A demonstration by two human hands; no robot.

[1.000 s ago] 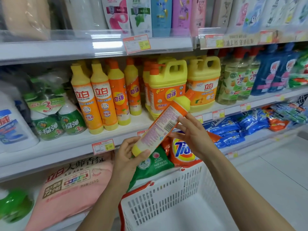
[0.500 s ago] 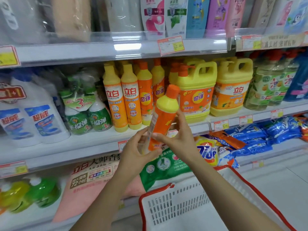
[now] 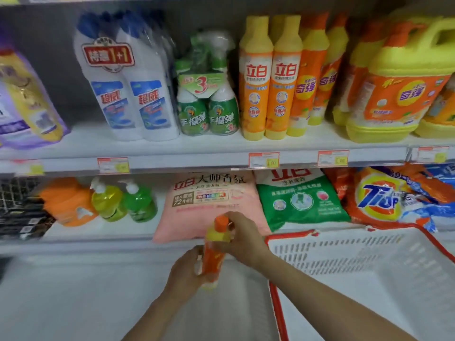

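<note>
The bottle (image 3: 213,254) is held upright in front of the lower shelf (image 3: 98,232), left of the basket (image 3: 290,238). The left hand (image 3: 183,271) grips its lower body for support; the right hand (image 3: 240,238) wraps the neck below the cap (image 3: 221,222), likely steadying it for transfer.

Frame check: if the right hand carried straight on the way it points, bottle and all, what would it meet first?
Probably the pink detergent bag on the lower shelf: the right hand, gripping the orange bottle, points up-left at it. Depth is unclear.
</note>
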